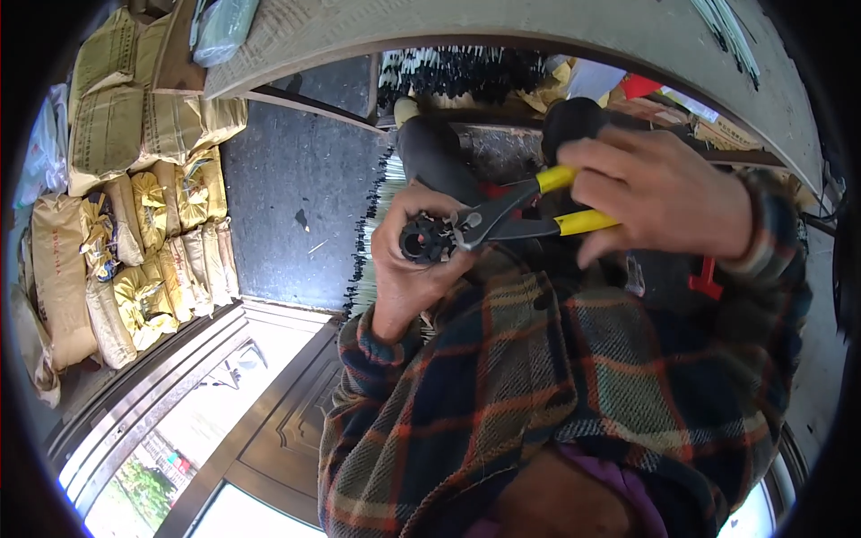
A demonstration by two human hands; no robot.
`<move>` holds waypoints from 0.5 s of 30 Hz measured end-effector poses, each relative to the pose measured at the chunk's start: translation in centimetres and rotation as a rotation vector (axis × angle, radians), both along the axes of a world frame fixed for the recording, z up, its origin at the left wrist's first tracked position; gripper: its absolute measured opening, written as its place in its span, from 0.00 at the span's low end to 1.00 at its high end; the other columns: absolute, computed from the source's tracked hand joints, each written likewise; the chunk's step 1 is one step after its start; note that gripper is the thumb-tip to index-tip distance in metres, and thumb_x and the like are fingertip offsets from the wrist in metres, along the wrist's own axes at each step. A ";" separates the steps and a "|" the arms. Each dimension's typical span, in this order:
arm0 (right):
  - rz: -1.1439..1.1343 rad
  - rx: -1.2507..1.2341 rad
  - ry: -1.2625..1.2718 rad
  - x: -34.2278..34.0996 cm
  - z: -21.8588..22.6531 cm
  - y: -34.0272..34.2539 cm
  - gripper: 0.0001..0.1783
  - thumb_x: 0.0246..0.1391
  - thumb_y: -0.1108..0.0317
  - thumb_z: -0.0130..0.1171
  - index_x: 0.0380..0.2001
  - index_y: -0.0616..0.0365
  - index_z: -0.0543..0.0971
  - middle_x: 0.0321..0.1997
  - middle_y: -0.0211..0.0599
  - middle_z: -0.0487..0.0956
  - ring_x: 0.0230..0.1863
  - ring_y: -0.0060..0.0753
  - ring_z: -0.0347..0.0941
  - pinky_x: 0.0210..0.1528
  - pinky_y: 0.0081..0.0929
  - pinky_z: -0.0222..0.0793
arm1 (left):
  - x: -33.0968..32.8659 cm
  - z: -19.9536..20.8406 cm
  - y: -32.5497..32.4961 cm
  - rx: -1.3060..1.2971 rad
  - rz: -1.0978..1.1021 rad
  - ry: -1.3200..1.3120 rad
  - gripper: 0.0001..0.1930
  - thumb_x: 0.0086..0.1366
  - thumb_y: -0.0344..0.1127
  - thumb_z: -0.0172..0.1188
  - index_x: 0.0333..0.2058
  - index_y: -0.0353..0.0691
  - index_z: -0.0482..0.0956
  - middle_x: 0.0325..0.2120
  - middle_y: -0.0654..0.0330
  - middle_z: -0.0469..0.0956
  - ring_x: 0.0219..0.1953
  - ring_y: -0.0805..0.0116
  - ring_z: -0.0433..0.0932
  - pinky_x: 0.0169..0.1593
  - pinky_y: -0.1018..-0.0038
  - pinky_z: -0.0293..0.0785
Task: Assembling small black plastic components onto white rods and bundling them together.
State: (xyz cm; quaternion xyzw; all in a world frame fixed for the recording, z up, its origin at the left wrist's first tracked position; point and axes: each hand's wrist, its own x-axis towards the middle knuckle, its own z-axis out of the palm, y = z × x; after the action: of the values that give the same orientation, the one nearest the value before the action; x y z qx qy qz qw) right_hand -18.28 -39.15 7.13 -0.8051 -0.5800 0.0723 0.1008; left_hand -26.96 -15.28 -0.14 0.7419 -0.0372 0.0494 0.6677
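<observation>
Pliers (pixel 516 200), yellow handles (pixel 585 221) spread apart in the right hand (pixel 659 193), point their long axis leftward and slightly down the view, head at the right side of the black bundle (pixel 427 238) clasped by the curled left hand (pixel 405 282).

Metal pliers (pixel 509 204), woven cloth jacket (pixel 516 386)

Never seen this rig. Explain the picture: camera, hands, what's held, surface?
No robot: these are a person's bare hands. The picture comes from a fisheye camera worn on the head, looking down, so straight edges bend near the rim. The left hand grips a dark cluster of small pieces; the right hand holds yellow-handled pliers, their jaws at that cluster. Thin pale rods lie on the grey surface at the upper right; wrapped packages are stacked at left.
</observation>
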 end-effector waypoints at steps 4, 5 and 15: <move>-0.094 -0.206 1.758 2.6 -3.3 0.1 0.17 0.53 0.56 0.51 0.29 0.61 0.67 0.30 0.44 0.77 0.20 0.35 0.76 0.21 0.24 0.73 | 1.0 2.0 0.7 -0.064 -0.310 0.080 0.30 0.30 0.34 0.75 0.37 0.34 0.74 0.34 0.62 0.75 0.32 0.75 0.73 0.38 0.76 0.69; -0.051 -0.174 1.959 2.1 -5.4 -0.3 0.19 0.51 0.59 0.54 0.37 0.63 0.65 0.29 0.46 0.77 0.20 0.32 0.76 0.21 0.21 0.75 | 1.1 1.2 0.9 -0.075 -0.353 0.012 0.33 0.29 0.39 0.74 0.39 0.34 0.75 0.36 0.60 0.76 0.33 0.73 0.73 0.38 0.76 0.68; -0.180 0.100 0.267 -3.0 0.0 -0.1 0.31 0.44 0.59 0.61 0.50 0.60 0.63 0.40 0.48 0.74 0.34 0.39 0.74 0.34 0.31 0.71 | 1.5 -0.6 1.4 -0.106 -0.286 -0.100 0.31 0.29 0.38 0.75 0.37 0.35 0.77 0.33 0.59 0.78 0.33 0.69 0.73 0.41 0.72 0.65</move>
State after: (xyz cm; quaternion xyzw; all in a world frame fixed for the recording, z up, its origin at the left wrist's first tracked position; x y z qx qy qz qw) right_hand -21.29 -39.23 7.16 -0.8310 -0.4899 0.1402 0.2231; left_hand -25.45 -13.85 -0.76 0.6895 -0.1731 -0.0075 0.7033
